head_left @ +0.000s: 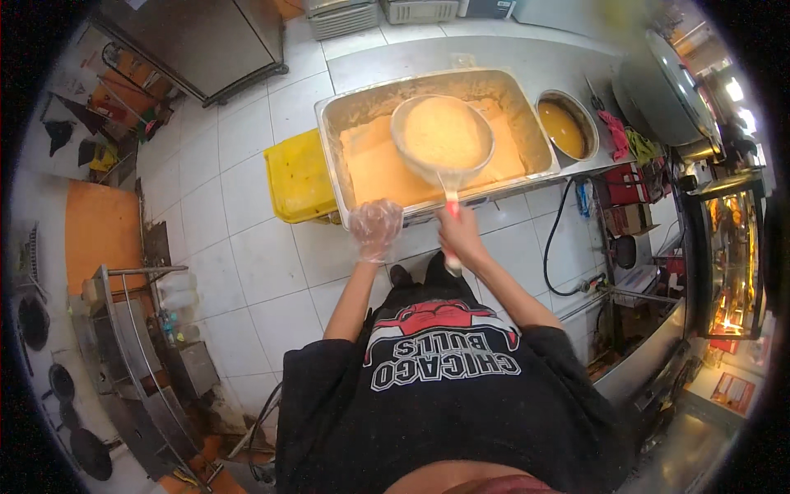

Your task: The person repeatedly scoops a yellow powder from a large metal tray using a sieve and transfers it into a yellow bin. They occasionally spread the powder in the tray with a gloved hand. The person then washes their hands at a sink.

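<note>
My right hand (461, 233) grips the red and white handle of a round mesh sieve (486, 162). The sieve is held over a deep rectangular steel pan (325, 139), and a mound of pale orange flour-like powder (445, 133) fills much of it. More of this powder (373, 165) covers the floor of the pan, and smears coat its inner walls. My left hand (375, 223), in a clear plastic glove, is closed over the near left rim of the pan. Its fingertips are hard to make out.
A yellow crate (299, 176) is under the pan's left side. Right of the pan, a steel pot (594, 133) holds yellow-brown liquid on the steel counter (395, 57). Pink and green cloths (614, 133) lie beyond it. A black hose (558, 231) hangs below, and a lit display case (731, 265) stands far right.
</note>
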A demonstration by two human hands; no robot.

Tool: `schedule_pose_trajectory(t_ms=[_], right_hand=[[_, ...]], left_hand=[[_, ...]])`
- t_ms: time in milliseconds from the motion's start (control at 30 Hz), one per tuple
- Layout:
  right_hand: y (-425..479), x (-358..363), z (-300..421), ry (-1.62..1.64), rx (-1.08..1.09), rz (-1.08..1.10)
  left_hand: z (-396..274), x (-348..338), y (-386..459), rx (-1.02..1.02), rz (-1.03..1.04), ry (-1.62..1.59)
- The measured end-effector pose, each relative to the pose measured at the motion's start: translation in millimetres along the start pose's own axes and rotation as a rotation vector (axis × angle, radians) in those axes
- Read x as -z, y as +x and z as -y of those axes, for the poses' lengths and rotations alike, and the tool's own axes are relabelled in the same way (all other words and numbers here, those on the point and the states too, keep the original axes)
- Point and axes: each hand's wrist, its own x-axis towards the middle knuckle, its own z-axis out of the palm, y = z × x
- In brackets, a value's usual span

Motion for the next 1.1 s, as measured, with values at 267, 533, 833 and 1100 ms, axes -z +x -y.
schedule_pose_trajectory(t_ms=[267, 533, 833, 1100], right_hand=[[-2, -1, -3, -0.127, 0.041, -0.030], [21, -15, 0, -0.162, 0.270, -0.123], [50, -34, -19, -0.084, 0.232, -0.206], [29, -15, -13, -0.034, 0.114, -0.217]], left_hand=[[-4, -5, -6, 0.330, 0.247, -0.451], [-11, -31, -26, 0.079, 0.036, -0.087], [-14, -38, -35, 0.317, 0.121, -0.357], [-7, -6, -5, 0.235, 0.097, -0.254]])
